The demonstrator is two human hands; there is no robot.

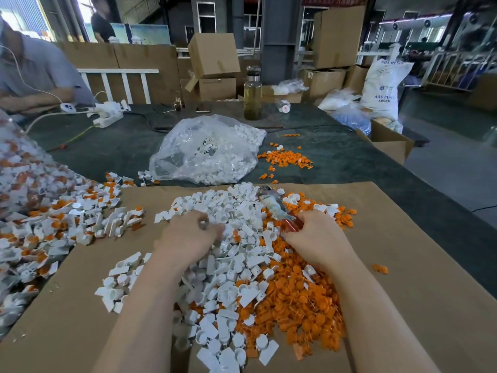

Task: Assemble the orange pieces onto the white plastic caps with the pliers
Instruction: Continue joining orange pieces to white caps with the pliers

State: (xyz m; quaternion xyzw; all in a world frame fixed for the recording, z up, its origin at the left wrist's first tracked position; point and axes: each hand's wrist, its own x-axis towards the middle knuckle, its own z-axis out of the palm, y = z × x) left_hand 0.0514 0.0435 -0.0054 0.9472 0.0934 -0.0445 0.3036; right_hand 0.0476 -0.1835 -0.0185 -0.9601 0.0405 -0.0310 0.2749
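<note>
The right hand (317, 238) is gripping the red-handled metal pliers (277, 208), fingers curling round the handles; the tool's nose is blurred, so whether its jaws are parted cannot be told; the long axis of the pliers is running from the palm toward eleven o'clock, over the heap. The left hand (188, 235) is lying knuckles-up on the pile of small white plastic caps (231, 267), fingers curling down among them; it appears to be pinching something small at its fingertips, but the blur is preventing a firm finding.

The white caps are occupying the centre of the brown cardboard sheet (403, 278), directly between the two hands; the loose orange plastic pieces (304, 313) are spreading from five o'clock to one o'clock of that heap, beneath and around the right wrist. The left hand is the nearer to the caps, the right to the orange stock; the plier tip is pointing away from the left hand's fingertips, which are lying at roughly nine o'clock of it.

Judgement: selection of a cap is under way; the coming move is depending on swinging the plier nose toward nine o'clock to meet whatever the left hand presents.
</note>
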